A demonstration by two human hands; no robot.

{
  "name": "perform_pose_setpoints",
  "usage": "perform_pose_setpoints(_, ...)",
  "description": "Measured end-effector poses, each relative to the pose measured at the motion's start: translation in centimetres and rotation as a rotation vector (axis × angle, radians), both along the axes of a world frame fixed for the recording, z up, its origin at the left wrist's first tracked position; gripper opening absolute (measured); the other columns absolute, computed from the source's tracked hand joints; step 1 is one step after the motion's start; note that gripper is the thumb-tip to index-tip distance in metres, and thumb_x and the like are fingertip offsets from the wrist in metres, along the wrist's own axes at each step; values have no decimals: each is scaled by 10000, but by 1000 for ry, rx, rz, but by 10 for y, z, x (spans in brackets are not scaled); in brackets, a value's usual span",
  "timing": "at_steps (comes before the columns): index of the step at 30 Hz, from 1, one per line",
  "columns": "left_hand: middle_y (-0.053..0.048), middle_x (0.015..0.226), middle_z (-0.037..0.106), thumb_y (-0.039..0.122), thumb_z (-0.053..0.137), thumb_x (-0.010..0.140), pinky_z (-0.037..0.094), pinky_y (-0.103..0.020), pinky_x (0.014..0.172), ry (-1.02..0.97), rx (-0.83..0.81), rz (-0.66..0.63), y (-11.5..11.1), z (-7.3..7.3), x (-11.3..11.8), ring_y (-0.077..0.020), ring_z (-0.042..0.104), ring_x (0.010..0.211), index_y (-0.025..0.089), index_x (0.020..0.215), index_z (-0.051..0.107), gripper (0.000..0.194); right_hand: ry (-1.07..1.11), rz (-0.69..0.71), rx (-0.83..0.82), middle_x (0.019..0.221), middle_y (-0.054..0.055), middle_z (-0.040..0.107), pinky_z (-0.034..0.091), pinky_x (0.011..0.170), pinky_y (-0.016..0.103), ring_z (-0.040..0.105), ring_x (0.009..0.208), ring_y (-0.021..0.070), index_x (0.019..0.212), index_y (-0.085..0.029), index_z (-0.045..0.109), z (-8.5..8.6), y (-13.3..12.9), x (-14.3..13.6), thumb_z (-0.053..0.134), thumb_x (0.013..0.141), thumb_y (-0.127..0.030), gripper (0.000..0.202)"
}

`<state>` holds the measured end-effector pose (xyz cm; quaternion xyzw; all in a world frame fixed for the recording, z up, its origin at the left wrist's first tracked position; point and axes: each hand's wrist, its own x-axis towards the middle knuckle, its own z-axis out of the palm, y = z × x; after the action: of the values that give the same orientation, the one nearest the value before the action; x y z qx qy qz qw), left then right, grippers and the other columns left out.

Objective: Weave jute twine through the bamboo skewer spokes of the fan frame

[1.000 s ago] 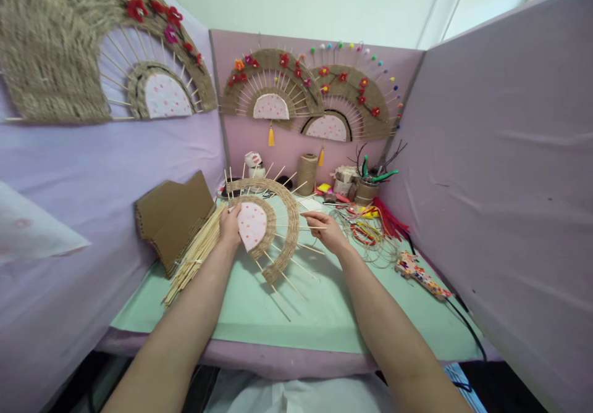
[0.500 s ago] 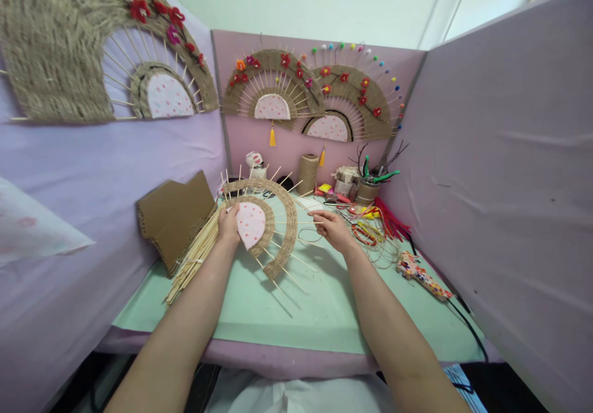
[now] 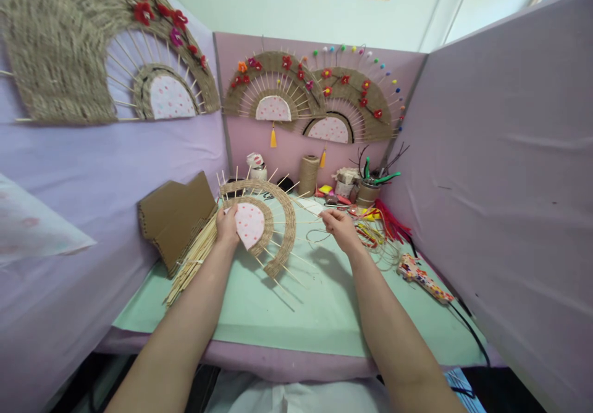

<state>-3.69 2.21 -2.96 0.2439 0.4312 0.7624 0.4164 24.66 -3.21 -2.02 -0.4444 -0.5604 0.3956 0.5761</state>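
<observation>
My left hand [image 3: 227, 225] is closed on the left side of a half-made twine fan [image 3: 288, 225], held tilted above the table. Its half-round centre is pink fabric with red dots [image 3: 250, 225], edged by a woven twine band. A second woven arc lies farther out, and thin wooden sticks poke past it all round. To the right of the fan, my right hand [image 3: 340, 228] pinches a thin strand of twine [image 3: 309, 208] that runs back to the fan's outer arc. A loose loop of the strand [image 3: 317, 240] hangs below; the fingertips are partly hidden.
A bundle of sticks [image 3: 197, 258] and brown cardboard [image 3: 176, 215] lie left. Behind stand a twine spool [image 3: 308, 175] and a tool can [image 3: 368, 192]. Coloured cords [image 3: 370, 234] and a patterned glue gun [image 3: 424, 277] with a cable lie right. Finished fans [image 3: 282, 79] hang on the partition.
My right hand has moved a little to the right, away from the fan, drawing the strand with it. The fan has shifted only slightly in my left hand.
</observation>
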Motion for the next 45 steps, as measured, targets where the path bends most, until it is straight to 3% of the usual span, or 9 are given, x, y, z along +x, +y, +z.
perform_pose_setpoints(4,41,601,538,198,655,620,461,-228,490,14,4,39,2,-1,0,-96,534,485,180,720,480,202,-135,-130,70,574,-14,517,294,478,233,392,499,89,726,-161,647,2,-13,2,628,683,-476,318)
perform_pose_setpoints(10,21,639,569,188,646,635,492,-263,552,-37,11,38,4,-4,0,-118,576,539,175,717,484,182,-206,-122,81,608,22,563,293,482,239,410,519,104,755,-145,701,2,-23,2,534,750,-523,413)
perform_pose_setpoints(23,-21,645,628,146,610,700,527,-327,661,-195,-150,-63,2,-10,12,-151,633,585,149,745,544,80,73,346,-189,619,36,509,256,478,251,352,534,109,837,-150,721,-11,-20,-23,393,768,-667,617)
perform_pose_setpoints(27,-74,671,659,188,564,768,533,-355,698,-317,-252,-254,-4,-2,18,-196,658,656,129,766,600,69,153,359,-230,622,35,485,241,480,256,358,556,113,800,-155,722,-9,-20,-23,428,748,-671,596)
perform_pose_setpoints(30,-107,722,686,178,543,781,536,-396,717,-353,-226,-429,-8,4,19,-226,668,704,115,836,625,117,192,318,-207,606,26,475,213,477,261,328,531,103,786,-153,723,-8,-20,-23,466,744,-646,557)
perform_pose_setpoints(36,-114,763,699,44,512,721,548,-389,711,-344,-141,-538,-19,12,19,-225,676,717,87,953,612,256,193,274,-156,599,18,468,193,471,258,316,512,93,776,-149,724,-10,-20,-23,490,751,-610,518)
perform_pose_setpoints(41,-166,862,693,107,545,736,540,-448,711,-261,-176,-859,-35,18,23,-282,673,778,82,1031,608,302,129,212,-128,590,21,465,206,466,253,310,516,101,795,-150,723,-13,-17,-17,442,772,-623,551)
perform_pose_setpoints(43,-154,839,696,101,583,717,551,-416,661,-212,-205,-863,-38,17,24,-269,675,722,97,1009,620,295,147,178,-111,591,25,459,197,457,252,308,515,102,793,-145,722,-13,-15,-15,435,778,-622,557)
perform_pose_setpoints(45,-127,795,699,72,608,693,554,-351,596,-187,-213,-783,-37,15,25,-230,669,645,112,968,632,279,166,139,-96,595,30,461,193,449,253,308,512,102,781,-140,719,-13,-14,-13,438,772,-629,563)
